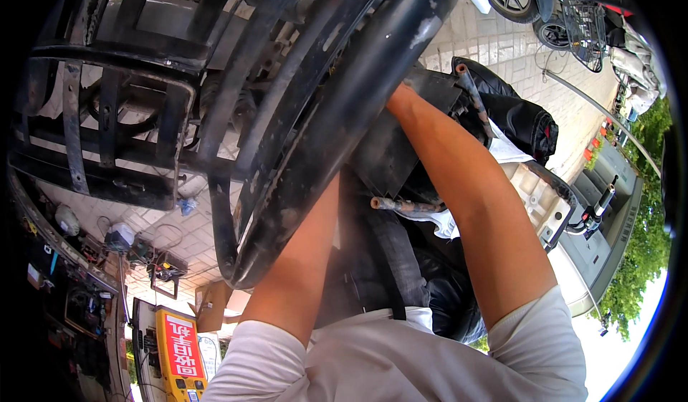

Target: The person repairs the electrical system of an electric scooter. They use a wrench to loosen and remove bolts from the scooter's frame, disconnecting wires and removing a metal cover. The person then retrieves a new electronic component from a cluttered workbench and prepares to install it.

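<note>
With pale paving at lower left, you seem to be steadying the black metal frame across upper left to centre, fingers hidden behind it, their grip impossible to tell, the next move likely needing both hands.

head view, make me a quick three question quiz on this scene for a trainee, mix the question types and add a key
1. Multiple choice: behind what do both forearms disappear, hiding the hands?
A) a cardboard box
B) a scuffed, thick black tube
C) a red panel

2. True or false: the person's sleeves are black.

3. Fill in the blank: the black wire basket shows in the upper ____ part of the picture.

Key:
1. B
2. False; they are whitish.
3. right
</note>
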A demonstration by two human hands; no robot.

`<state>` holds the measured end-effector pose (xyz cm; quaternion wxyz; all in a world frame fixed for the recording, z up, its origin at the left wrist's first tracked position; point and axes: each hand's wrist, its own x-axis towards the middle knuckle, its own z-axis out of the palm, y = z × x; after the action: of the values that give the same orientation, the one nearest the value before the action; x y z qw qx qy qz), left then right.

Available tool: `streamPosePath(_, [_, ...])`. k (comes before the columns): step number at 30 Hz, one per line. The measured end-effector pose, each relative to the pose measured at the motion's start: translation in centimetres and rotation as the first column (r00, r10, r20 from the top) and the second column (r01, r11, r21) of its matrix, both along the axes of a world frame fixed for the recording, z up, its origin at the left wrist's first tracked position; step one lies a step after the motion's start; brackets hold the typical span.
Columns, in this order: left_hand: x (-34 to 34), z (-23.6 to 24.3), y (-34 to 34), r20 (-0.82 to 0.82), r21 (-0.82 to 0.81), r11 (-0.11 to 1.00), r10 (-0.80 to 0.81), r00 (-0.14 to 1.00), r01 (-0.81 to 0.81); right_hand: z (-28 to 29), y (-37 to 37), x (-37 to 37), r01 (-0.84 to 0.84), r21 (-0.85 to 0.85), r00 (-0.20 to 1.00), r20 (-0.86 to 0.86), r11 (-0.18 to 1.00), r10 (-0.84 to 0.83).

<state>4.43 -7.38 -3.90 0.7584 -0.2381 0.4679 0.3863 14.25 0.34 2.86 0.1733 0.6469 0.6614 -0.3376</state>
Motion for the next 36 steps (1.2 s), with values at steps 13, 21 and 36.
streamPosePath(13, [-0.4,-0.4,-0.4,-0.024,0.023,0.999,-0.022,0.999,0.023,-3.3,-1.1,2.0,0.045,0.275,0.913,-0.402,0.96,0.072])
streamPosePath(21, [0.1,-1.0,-0.3,-0.075,0.019,0.993,-0.117,0.99,0.119,-1.1,0.4,0.6,-0.171,0.056,0.985,-0.004,0.984,0.172])
streamPosePath(36, [-0.7,-1.8,0.2,0.03,0.01,0.983,-0.183,0.983,0.183,4.9,-18.7,15.0,0.902,-0.431,-0.089,-0.113,-0.032,-0.99])
